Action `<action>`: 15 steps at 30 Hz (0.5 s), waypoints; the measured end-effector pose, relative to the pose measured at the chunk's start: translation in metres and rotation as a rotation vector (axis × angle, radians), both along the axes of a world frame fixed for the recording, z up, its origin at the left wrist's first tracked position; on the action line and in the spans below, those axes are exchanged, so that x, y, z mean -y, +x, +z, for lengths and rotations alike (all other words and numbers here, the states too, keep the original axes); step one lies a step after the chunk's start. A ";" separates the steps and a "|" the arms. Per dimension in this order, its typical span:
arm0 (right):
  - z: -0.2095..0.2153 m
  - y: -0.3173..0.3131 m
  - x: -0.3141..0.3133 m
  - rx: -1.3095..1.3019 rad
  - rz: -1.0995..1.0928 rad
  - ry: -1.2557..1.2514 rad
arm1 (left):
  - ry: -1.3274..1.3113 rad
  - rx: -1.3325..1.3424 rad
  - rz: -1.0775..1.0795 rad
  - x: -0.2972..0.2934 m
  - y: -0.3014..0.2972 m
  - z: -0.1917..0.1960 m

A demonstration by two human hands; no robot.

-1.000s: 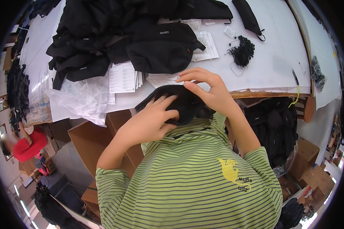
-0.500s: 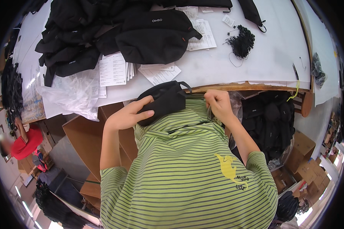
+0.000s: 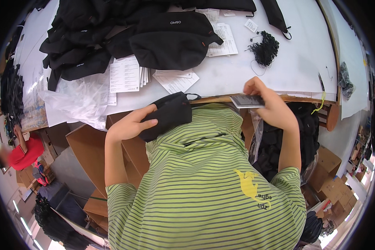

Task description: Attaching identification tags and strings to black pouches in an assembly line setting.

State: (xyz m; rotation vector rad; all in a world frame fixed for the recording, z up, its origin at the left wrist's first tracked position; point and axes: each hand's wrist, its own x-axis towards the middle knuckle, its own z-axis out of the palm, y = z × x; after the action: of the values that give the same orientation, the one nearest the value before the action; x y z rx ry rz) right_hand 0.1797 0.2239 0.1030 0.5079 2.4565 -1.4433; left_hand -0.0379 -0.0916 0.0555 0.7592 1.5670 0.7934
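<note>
At frame centre, our left hand (image 3: 129, 125) clamps a black pouch (image 3: 168, 114); our right hand (image 3: 271, 106) pinches what seems a card (image 3: 246, 101).

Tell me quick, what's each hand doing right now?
Left hand: closed on a small black pouch.
Right hand: closed on a flat grey card.

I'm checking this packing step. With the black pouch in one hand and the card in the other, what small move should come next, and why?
Probably bring the card in the right hand across to the black pouch held by the left hand. The two are apart, over the table edge, and each hand already grips its item.
</note>
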 end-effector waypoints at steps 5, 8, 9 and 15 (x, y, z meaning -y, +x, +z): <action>0.004 -0.007 -0.016 -0.090 -0.168 -0.104 | -0.023 0.063 -0.010 0.002 0.006 -0.007; -0.002 -0.008 -0.018 -0.253 -0.515 -0.332 | 0.042 0.034 0.033 -0.008 0.013 0.008; -0.015 -0.009 -0.021 -0.450 -0.609 -0.511 | 0.085 0.029 0.063 -0.017 0.018 0.020; -0.048 -0.045 0.035 -0.697 -0.888 -1.744 | 0.172 0.001 -0.156 -0.047 0.034 0.043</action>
State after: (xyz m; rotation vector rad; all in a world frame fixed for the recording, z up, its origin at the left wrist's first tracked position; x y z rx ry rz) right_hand 0.1345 0.1892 0.0552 0.6195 0.1516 -3.5640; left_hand -0.0040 -0.0446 0.0988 0.9931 1.4318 0.8197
